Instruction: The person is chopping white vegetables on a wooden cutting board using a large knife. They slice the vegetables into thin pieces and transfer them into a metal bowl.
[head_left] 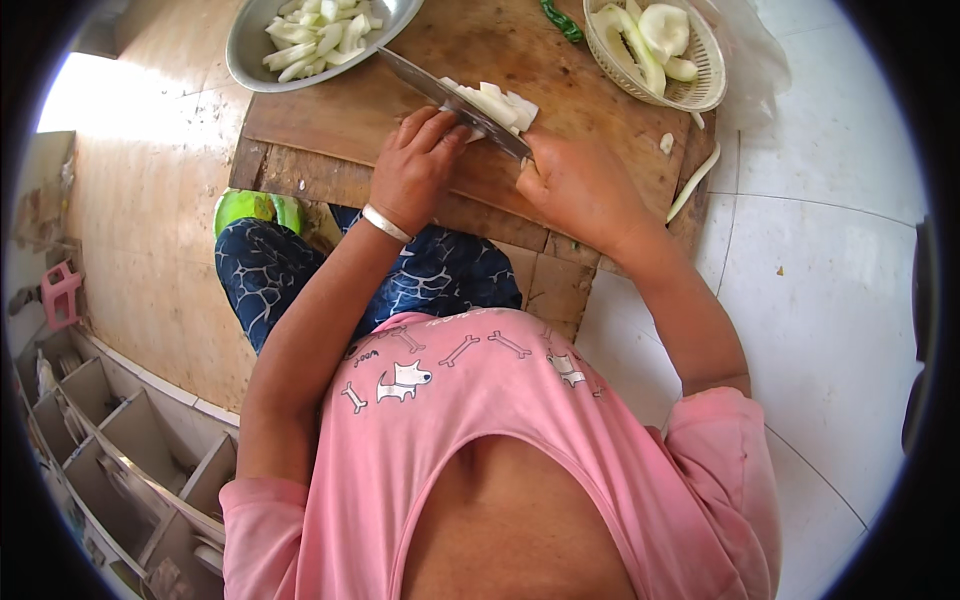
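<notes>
My right hand (580, 190) is closed round the handle of a kitchen knife (420, 80), whose wide blade slants up to the left over a wooden board (340, 130). Cut pale vegetable pieces (495, 103) lie against the blade's far side. On the near side, my left hand (415, 165) has its fingers curled down beside the blade, pressing a pale vegetable piece (476, 134) that is mostly hidden under them. A white bracelet (386, 224) circles the left wrist. The handle is covered by my right fist.
A metal bowl (243, 50) of cut pale pieces stands at the board's far left. At the far right is a cream basket (712, 88) with larger pale green pieces. A green pepper (561, 20) lies between them. A peel strip (694, 183) hangs by the right edge.
</notes>
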